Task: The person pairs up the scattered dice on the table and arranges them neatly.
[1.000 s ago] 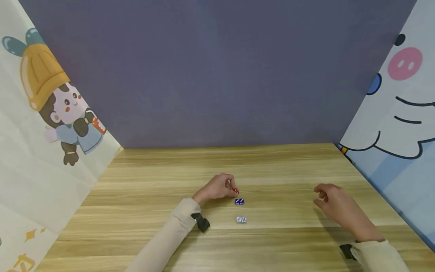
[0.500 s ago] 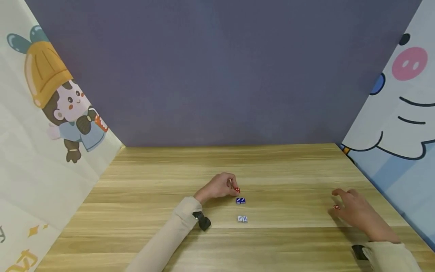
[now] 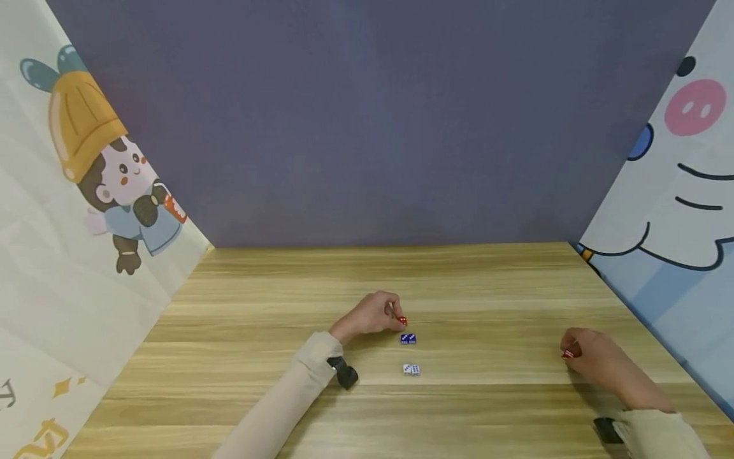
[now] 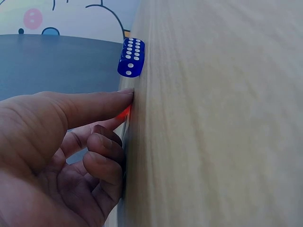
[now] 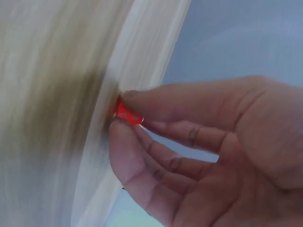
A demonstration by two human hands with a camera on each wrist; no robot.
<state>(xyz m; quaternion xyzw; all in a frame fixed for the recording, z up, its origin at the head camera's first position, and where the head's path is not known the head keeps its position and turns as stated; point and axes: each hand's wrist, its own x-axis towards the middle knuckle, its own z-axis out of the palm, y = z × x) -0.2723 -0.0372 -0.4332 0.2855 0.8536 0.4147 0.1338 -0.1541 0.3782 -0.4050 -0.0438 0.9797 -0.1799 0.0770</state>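
My left hand (image 3: 373, 313) pinches a red die (image 3: 402, 320) between thumb and forefinger, low over the table near its middle. In the left wrist view the thumb and fingers hide most of that die. Just in front of it, a pair of dark blue dice (image 3: 408, 339) sit side by side; they also show as a blue block (image 4: 131, 57) beyond my left fingertips. Off to the right, my right hand (image 3: 608, 363) pinches another red die (image 5: 128, 113) between thumb and forefinger, close to the tabletop.
Two white dice (image 3: 411, 370) with blue pips stand side by side, nearer me than the blue ones. The wood-grain table (image 3: 287, 274) ends at a dark grey back panel (image 3: 367, 127). Cartoon-printed sheets (image 3: 34, 255) flank both sides.
My right hand moved right and toward me, over a red die, and its thumb and forefinger closed on it. My left hand kept its pinch beside the blue dice. The head view shifted slightly.
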